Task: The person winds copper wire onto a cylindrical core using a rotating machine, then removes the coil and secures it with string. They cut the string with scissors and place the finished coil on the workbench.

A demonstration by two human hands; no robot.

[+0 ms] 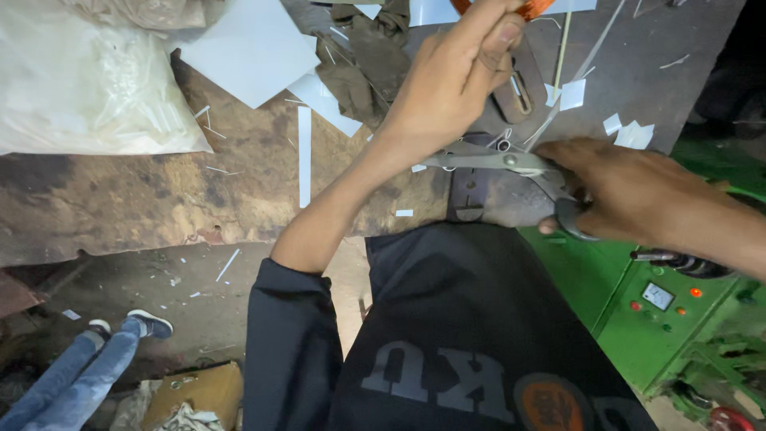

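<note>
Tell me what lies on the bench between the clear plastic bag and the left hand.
In the head view, between the plastic bag and the left hand lie white sheets, a narrow white strip and a crumpled brown cloth.

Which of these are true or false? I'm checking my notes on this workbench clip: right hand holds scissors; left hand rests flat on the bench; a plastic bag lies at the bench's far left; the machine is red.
1. The right hand grips metal scissors. True.
2. The left hand rests flat. False: it is raised, pinching something small.
3. A white plastic bag lies at far left. True.
4. The machine is red. False: it is green.
</note>
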